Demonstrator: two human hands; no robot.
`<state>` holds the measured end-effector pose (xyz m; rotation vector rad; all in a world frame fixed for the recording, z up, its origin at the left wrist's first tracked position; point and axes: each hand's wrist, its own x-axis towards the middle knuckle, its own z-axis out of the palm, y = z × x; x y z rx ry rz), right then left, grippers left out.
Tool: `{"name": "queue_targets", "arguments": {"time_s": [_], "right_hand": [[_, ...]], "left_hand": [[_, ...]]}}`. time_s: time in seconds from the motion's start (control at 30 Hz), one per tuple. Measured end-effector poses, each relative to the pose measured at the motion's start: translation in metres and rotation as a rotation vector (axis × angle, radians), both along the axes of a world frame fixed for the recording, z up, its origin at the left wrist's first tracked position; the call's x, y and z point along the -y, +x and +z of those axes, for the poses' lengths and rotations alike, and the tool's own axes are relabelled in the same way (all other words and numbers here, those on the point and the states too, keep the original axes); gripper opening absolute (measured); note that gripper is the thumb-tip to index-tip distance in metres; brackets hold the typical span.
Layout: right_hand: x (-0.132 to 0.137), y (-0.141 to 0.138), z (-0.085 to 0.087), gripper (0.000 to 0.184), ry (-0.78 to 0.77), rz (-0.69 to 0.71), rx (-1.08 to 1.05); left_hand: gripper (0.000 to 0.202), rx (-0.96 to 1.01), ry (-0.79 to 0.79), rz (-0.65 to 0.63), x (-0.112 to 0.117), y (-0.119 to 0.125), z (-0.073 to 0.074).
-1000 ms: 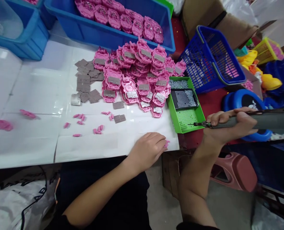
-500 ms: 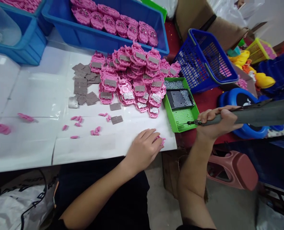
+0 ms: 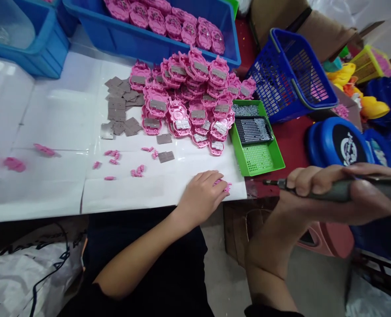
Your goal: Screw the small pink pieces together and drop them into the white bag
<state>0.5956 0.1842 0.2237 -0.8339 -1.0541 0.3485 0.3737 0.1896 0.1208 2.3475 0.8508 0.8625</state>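
Note:
My right hand [image 3: 327,191] is wrapped round a dark electric screwdriver [image 3: 334,190], raised to the right of the table edge with its bit pointing left. My left hand [image 3: 204,193] lies over a pink plastic part [image 3: 224,186] at the front edge of the white table, its fingers closed on it and hiding most of it. Ahead of the left hand rises a heap of pink plastic casings [image 3: 189,94], many with grey metal plates. A green tray [image 3: 278,163] with small screws [image 3: 264,130] and a perforated black insert stands just beyond the screwdriver's bit.
Loose grey metal plates [image 3: 117,108] lie left of the heap. Small pink pieces [image 3: 138,171] are scattered on the white table [image 3: 57,180]. A blue bin [image 3: 93,35] of pink casings stands behind. To the right are a blue basket [image 3: 291,79] and round blue lidded items [image 3: 324,138].
My right hand has drawn the screwdriver back from the green tray, toward me and to the right. My left hand stays on the pink part. The whole view has shifted slightly.

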Motion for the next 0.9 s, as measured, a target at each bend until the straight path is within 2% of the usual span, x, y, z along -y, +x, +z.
{"name": "queue_targets", "arguments": {"time_s": [0.1,0.17,0.23,0.33,0.47,0.57,0.7,0.77,0.87,0.9], "right_hand": [[0.014,-0.034,0.001,0.023,-0.059,0.198,0.080],[0.014,-0.048,-0.003,0.013,-0.114,0.262,0.088],[0.010,-0.055,-0.009,0.007,-0.164,0.295,0.073],[0.007,-0.059,-0.014,0.008,-0.207,0.331,0.055],[0.007,-0.063,-0.013,0.016,-0.276,0.319,0.062],[0.006,-0.069,-0.011,0.018,-0.305,0.359,0.063],[0.003,-0.075,-0.015,0.009,-0.302,0.402,0.044],[-0.001,-0.074,-0.018,0.007,-0.307,0.505,0.067],[-0.006,-0.062,-0.020,0.013,-0.300,0.799,0.160],[-0.006,-0.055,-0.018,0.015,-0.287,0.841,0.174]], "left_hand": [[0.010,0.007,-0.008,0.009,0.000,0.001,-0.001],[0.011,0.013,0.018,0.017,0.001,0.001,-0.002],[0.011,0.018,0.049,0.024,0.001,0.002,-0.003],[0.012,0.010,0.072,0.024,0.002,0.002,-0.003],[0.013,-0.005,0.070,0.013,0.001,0.002,-0.003],[0.016,-0.023,0.056,0.006,0.002,0.003,-0.004],[0.016,-0.021,0.053,0.006,0.002,0.004,-0.004],[0.016,-0.022,0.051,-0.005,0.001,0.003,-0.004],[0.018,-0.050,0.044,-0.046,-0.002,0.002,-0.003],[0.019,-0.062,0.046,-0.058,-0.004,0.002,-0.002]]}}
